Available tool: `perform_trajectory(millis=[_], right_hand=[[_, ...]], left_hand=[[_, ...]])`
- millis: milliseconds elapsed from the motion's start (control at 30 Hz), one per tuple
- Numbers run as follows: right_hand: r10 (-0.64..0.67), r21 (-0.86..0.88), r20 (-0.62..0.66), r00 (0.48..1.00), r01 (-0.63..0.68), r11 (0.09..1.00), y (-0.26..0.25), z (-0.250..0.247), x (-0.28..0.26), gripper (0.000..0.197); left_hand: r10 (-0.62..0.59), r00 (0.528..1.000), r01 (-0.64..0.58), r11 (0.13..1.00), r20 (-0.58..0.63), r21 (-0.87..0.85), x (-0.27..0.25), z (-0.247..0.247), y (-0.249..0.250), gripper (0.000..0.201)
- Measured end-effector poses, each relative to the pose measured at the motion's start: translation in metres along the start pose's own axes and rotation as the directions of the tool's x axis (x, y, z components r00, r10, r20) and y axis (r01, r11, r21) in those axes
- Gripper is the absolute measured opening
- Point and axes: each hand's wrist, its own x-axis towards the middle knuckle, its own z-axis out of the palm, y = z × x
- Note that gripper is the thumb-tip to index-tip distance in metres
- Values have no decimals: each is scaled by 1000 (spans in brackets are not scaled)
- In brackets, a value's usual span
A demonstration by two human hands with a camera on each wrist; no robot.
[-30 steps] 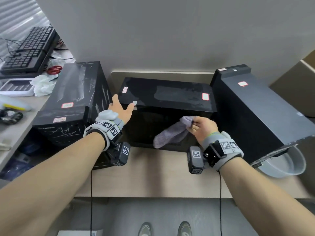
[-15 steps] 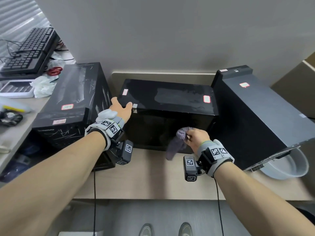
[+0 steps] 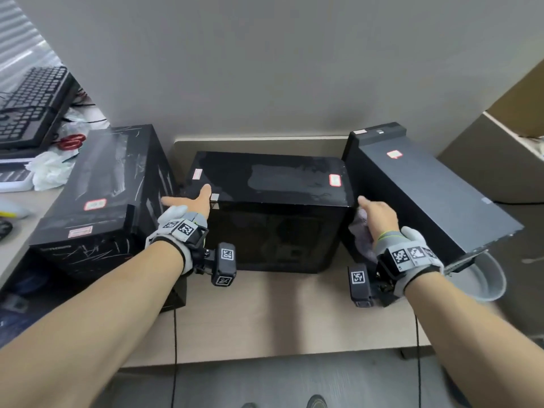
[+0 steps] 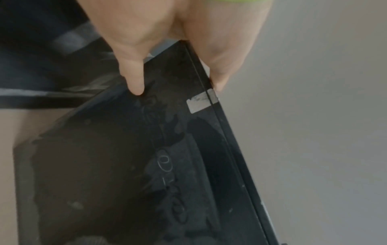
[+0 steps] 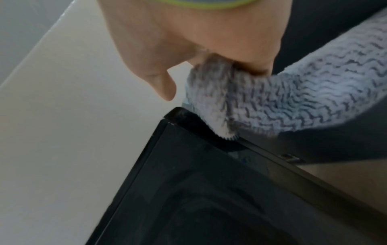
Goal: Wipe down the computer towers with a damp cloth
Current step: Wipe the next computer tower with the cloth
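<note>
Three black computer towers stand on a low wooden shelf against the wall. The left tower is scratched. The middle tower lies on its side with damp streaks on top. The right tower leans tilted. My left hand grips the middle tower's top front left corner, thumb on the dark side panel and the other fingers over the top edge. My right hand holds the bunched grey cloth against the middle tower's top right corner, in the gap beside the right tower. The cloth hangs out past the thumb.
A grey basin sits under the right tower's raised end. On the desk at left lie black keyboards, red scissors and crumpled white plastic. Cardboard boxes stand at the right.
My right hand carried the cloth from the middle of the tower's front panel rightward and up to its right corner. My left hand stayed on the left corner.
</note>
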Motion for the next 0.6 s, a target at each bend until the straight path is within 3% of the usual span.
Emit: perform_trajectory(millis=[67, 100, 167, 233, 333, 433, 600], right_hand=[[-81, -82, -8, 997, 80, 993, -17, 4, 3, 55], [-114, -141, -2, 993, 113, 984, -23, 6, 8, 63], [-157, -256, 68, 985, 169, 952, -36, 13, 18, 72], [-176, -348, 147, 973, 217, 912, -50, 17, 28, 72], [-187, -440, 242, 952, 279, 853, -68, 20, 42, 70], [-196, -473, 318, 928, 334, 815, -81, 21, 57, 80], [-214, -501, 407, 888, 413, 760, -97, 27, 77, 86]], left_hand=[[-73, 997, 76, 991, 32, -108, 8, 3, -3, 128], [-74, 993, 88, 982, 89, -169, 5, 3, -4, 126], [-74, 970, 141, 948, 233, -285, -11, 4, -1, 100], [-85, 917, 226, 916, 391, -330, -29, 12, 3, 80], [-72, 845, 292, 892, 530, -345, -54, 29, 10, 84], [-65, 817, 317, 880, 573, -353, -70, 44, 16, 85], [-54, 839, 292, 885, 542, -363, -66, 61, 21, 88]])
